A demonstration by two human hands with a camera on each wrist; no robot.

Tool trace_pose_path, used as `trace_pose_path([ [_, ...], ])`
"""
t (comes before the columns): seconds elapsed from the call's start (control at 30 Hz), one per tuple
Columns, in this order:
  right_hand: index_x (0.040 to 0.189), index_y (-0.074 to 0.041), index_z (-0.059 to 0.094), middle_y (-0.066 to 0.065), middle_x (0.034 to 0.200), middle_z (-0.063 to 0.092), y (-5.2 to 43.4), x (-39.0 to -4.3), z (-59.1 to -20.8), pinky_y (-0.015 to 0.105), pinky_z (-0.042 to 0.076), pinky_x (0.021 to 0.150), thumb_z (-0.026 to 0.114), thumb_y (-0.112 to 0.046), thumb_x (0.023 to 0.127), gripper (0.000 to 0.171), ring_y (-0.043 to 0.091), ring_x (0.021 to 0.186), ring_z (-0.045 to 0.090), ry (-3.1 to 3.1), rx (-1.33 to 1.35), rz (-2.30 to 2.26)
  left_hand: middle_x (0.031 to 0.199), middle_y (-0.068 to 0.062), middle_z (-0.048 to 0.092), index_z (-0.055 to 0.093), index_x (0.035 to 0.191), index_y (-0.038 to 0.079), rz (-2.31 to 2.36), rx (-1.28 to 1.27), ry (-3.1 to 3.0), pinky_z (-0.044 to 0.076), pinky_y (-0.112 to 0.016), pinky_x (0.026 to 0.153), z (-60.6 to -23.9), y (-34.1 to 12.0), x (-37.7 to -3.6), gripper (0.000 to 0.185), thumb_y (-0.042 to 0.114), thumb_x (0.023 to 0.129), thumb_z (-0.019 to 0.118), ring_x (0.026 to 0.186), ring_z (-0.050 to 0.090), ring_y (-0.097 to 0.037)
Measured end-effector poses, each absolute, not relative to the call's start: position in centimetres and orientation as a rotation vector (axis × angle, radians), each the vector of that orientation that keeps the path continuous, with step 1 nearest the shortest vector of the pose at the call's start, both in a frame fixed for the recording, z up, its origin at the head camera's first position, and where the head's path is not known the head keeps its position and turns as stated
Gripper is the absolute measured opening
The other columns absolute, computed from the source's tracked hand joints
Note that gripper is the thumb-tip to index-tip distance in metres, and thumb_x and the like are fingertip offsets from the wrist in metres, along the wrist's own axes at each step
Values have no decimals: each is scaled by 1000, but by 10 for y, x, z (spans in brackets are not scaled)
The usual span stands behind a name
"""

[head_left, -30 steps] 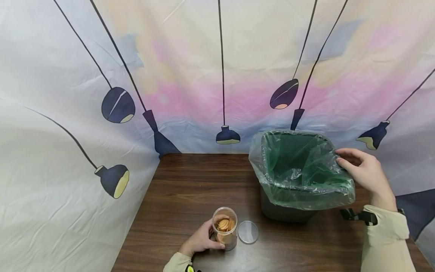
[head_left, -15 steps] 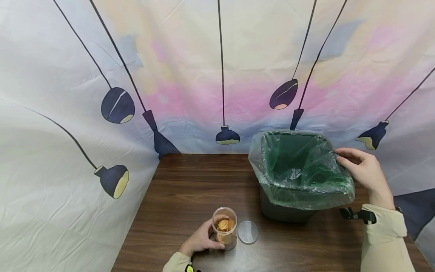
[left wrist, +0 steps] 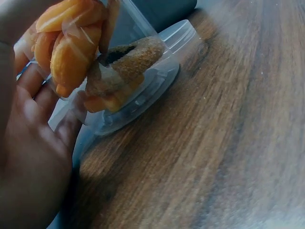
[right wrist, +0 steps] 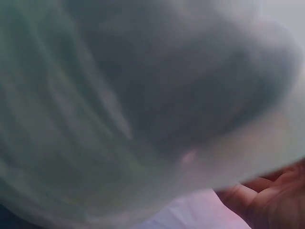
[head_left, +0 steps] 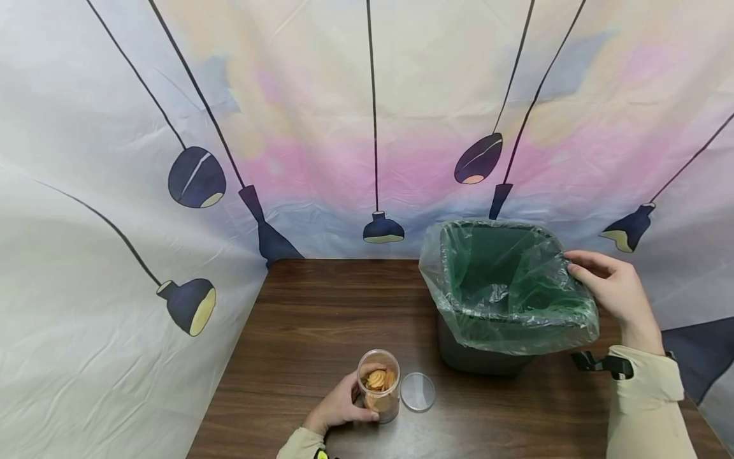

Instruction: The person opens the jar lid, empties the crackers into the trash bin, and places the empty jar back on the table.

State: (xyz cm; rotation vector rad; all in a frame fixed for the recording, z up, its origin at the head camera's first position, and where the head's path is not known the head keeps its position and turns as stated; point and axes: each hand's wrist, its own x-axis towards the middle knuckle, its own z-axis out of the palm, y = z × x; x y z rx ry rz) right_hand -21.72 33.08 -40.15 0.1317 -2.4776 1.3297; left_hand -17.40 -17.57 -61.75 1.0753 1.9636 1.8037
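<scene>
In the head view my left hand (head_left: pixel 341 403) grips a clear plastic jar (head_left: pixel 385 411) from its left side. The jar stands upright on the table, uncovered, with golden swirled cookies (head_left: pixel 376 380) inside. Close up in the left wrist view, a brown, sugar-coated ring-shaped piece (left wrist: pixel 139 57) shows low in the jar. Beside the jar lies its round clear lid (head_left: pixel 418 392). At the right, thumb and index finger of my right hand (head_left: pixel 622 296) pinch the rim of a dark trash can (head_left: pixel 480 358), over which a green translucent trash bag (head_left: pixel 518 335) is draped. Blur hides the exact finger contact in the right wrist view.
The brown wooden table (head_left: pixel 327 312) carries everything. A fabric backdrop (head_left: pixel 321 159) printed with hanging lamps rises behind it and along the sides. The trash can stands near the table's back right, its bag's loose edge hanging outward around the rim.
</scene>
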Motion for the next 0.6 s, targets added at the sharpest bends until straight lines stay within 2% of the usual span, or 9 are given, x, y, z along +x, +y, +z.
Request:
trace_pose_path([
  [0.27,130,-6,61,-32,106,57,332,-217,-403,7,45,70,63,-20,96,37,-14,92,56,-2480,121,1349,134,-7,56,42,144,10,1771,1028,1969,39,-23,106,-618,-176,-176,80,-1,75,80,123,52,-10],
  [0.6,130,-6,61,-32,108,57,332,-218,-405,6,45,70,63,-19,96,37,-14,93,56,-2464,122,1376,129,-8,60,47,139,4,1792,1068,2012,41,-23,104,-591,-172,-167,74,-1,74,81,119,54,-8],
])
